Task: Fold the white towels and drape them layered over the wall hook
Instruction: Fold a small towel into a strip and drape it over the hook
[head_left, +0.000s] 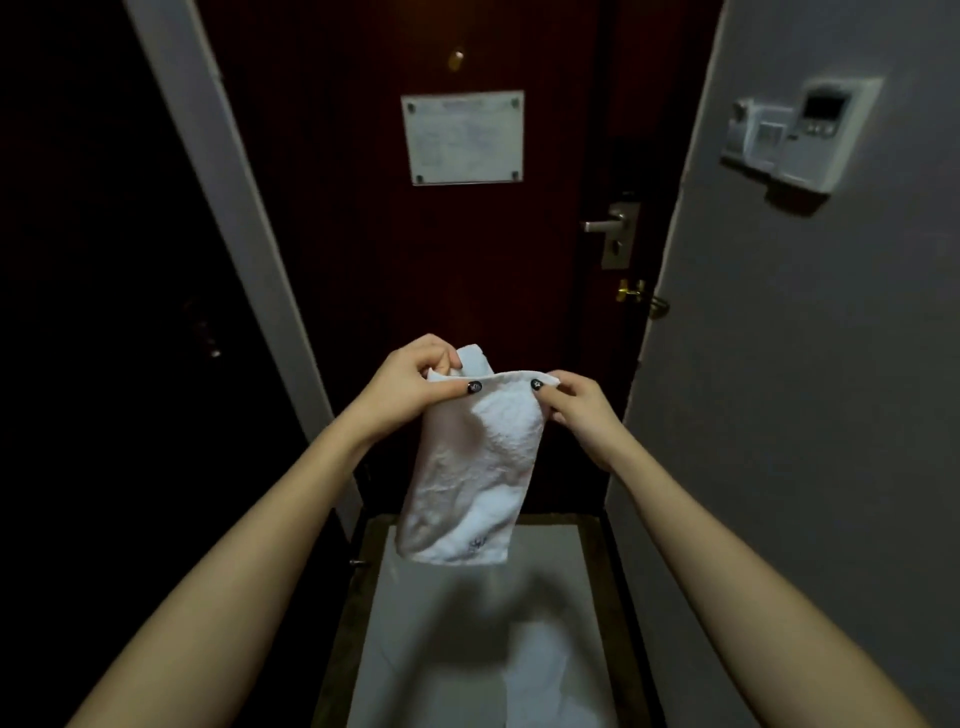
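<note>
A small white towel (475, 467) hangs folded in front of me, its top edge level and its lower end with a small dark emblem hanging free. My left hand (410, 387) pinches the top left corner, and a folded layer sticks up behind its fingers. My right hand (574, 408) pinches the top right corner. Below, on the pale floor, lies another white towel (540, 680), crumpled and partly in shadow. No wall hook shows clearly; a small brass fitting (631, 291) sits on the door's right edge.
A dark wooden door (363, 234) stands straight ahead with a framed notice (462, 137) and a metal lever handle (610, 226). A grey wall (805, 364) with a control panel (802, 132) closes the right side. A white door frame (223, 197) and darkness lie left.
</note>
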